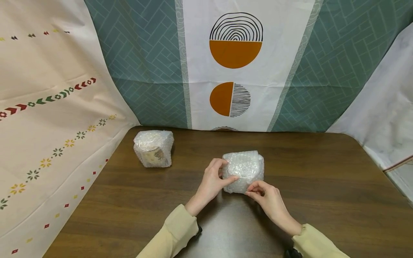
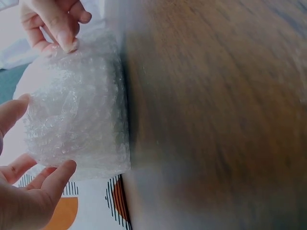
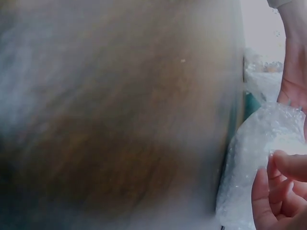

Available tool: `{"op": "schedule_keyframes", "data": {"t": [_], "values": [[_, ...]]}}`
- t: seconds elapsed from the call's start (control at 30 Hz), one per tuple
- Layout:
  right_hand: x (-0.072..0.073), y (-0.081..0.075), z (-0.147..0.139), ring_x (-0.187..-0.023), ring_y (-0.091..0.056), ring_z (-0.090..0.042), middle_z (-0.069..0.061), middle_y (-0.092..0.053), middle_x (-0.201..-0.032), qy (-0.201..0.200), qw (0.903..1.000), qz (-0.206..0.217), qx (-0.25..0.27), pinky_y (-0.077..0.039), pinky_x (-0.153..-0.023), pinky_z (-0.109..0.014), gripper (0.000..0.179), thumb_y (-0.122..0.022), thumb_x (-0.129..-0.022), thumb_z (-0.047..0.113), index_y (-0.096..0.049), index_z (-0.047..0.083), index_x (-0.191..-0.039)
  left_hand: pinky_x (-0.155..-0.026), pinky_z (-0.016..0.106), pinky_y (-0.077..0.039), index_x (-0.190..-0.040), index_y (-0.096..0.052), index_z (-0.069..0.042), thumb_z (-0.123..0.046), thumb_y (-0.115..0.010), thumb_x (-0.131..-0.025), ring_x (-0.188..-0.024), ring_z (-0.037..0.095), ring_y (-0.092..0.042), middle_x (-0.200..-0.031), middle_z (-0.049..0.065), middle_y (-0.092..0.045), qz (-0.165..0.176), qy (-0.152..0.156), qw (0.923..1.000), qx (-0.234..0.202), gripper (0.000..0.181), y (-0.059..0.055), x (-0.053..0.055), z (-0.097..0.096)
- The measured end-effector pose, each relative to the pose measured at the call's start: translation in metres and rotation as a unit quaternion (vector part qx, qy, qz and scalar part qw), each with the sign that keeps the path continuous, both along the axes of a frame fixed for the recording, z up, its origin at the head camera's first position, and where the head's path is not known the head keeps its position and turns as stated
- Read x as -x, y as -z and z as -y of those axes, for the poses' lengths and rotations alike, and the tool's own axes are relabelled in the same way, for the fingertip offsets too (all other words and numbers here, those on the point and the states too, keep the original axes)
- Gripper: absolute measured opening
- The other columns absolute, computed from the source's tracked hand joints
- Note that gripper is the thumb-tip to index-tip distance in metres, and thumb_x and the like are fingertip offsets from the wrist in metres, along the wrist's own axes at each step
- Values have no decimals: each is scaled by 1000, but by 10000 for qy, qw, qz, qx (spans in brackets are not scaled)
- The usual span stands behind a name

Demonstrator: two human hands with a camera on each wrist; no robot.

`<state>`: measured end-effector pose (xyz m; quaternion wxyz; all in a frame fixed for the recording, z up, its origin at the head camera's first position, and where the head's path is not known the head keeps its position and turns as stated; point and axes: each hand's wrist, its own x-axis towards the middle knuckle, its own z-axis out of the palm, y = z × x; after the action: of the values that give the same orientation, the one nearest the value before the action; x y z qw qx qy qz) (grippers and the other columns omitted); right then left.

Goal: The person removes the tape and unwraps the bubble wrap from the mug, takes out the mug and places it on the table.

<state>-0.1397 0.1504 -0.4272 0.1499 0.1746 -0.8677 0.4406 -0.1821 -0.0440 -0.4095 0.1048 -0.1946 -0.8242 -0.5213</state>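
Note:
A bundle in clear bubble wrap point(image 1: 245, 165) sits on the brown table near its middle. My left hand point(image 1: 210, 181) holds it from the left, with the thumb on the near top and the fingers against the far left side. At the near right corner my right hand point(image 1: 270, 201) pinches the edge of the wrap between thumb and fingertips. The left wrist view shows the layered wrap point(image 2: 79, 108) between both hands. In the right wrist view the pinching fingers point(image 3: 261, 194) lie against the wrap. What is inside this bundle cannot be made out.
A second bubble-wrapped package point(image 1: 154, 148) stands at the back left of the table point(image 1: 322, 200), a cream and brown item faintly visible through it. Patterned cloths point(image 1: 148, 64) hang behind the table and along its sides.

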Motion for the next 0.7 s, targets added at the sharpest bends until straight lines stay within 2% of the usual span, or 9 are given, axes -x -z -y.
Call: {"op": "schedule_keyframes", "data": {"t": [0.23,0.33,0.5,0.6,0.7], "values": [[2,-6,-3,-55,-54,-9,8,-62,-66,-56,9975,701,74,-44,-49,-23,17,-74,-71,0,-62,11,-74,-74,26,-48,-104,-54,-1,-20,-78,-72,-96,18,-50,-103,5,-49,13,6,10000,-26,44,1,0,-1],[2,-7,-3,-52,-52,-9,8,-62,-65,-7,9961,877,88,-42,-48,-23,16,-75,-71,1,-62,11,-74,-75,26,-48,-105,-54,-1,-21,-78,-73,-97,18,-50,-103,5,-49,54,23,10000,-14,44,0,0,-1],[1,-3,-2,-57,-52,-7,10,-60,-68,-2,9975,703,31,-44,-52,-23,21,-77,-68,3,-61,12,-75,-77,27,-46,-106,-52,0,-22,-79,-71,-98,19,-49,-105,6,-48,15,42,9998,192,49,-1,-1,-1],[1,-1,-1,-63,-56,-8,10,-59,-71,-27,9989,476,46,-48,-58,-25,24,-78,-66,1,-60,13,-76,-81,30,-44,-108,-47,0,-25,-82,-66,-98,21,-48,-107,7,-45,-248,39,9973,688,60,-1,-2,-2],[2,0,0,-66,-58,-9,10,-59,-71,-25,9996,293,40,-49,-60,-26,25,-78,-65,-1,-59,13,-75,-82,32,-42,-109,-43,-1,-29,-84,-61,-98,22,-46,-106,7,-42,-573,-71,9911,1202,69,2,-2,-4]]}}
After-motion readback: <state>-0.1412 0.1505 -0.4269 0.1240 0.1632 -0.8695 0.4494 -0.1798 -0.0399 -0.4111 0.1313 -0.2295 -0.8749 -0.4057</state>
